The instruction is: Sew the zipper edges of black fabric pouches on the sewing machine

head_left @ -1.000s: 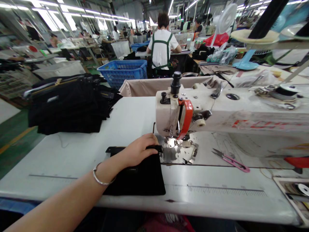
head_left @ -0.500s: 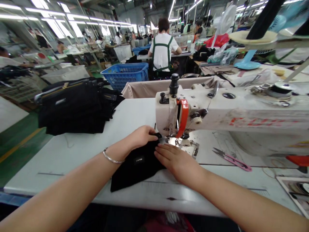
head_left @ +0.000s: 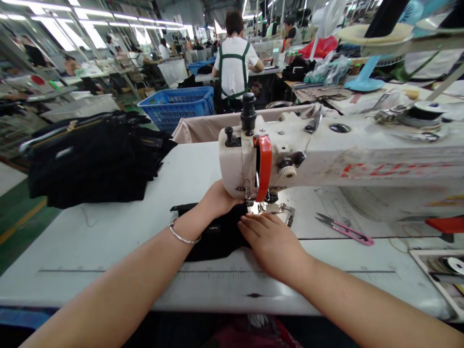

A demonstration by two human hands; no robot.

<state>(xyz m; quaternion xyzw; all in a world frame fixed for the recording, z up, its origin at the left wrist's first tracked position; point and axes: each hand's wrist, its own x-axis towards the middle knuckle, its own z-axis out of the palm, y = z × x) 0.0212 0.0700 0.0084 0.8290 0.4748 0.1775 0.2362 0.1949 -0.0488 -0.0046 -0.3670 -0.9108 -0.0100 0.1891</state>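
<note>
A white industrial sewing machine head [head_left: 250,159] with an orange take-up cover stands over the table. Below it a black fabric piece [head_left: 213,237] with a small printed label lies flat, its far end reaching the metal needle plate [head_left: 271,209]. My left hand [head_left: 217,199] rests on the cloth close to the needle, its fingers hidden behind the machine head. My right hand [head_left: 268,239] lies flat on the cloth's right side, fingers together, pressing it to the white table [head_left: 108,232].
A pile of black fabric pieces [head_left: 90,162] sits at the table's left. Pink-handled thread snips [head_left: 344,231] lie right of the machine. Beyond stand a blue plastic crate [head_left: 176,108] and a co-worker [head_left: 234,63] in a white shirt with green apron straps.
The black cloth has slid farther toward the needle under both hands. My left hand has moved behind the machine head, and the view has shifted slightly left.
</note>
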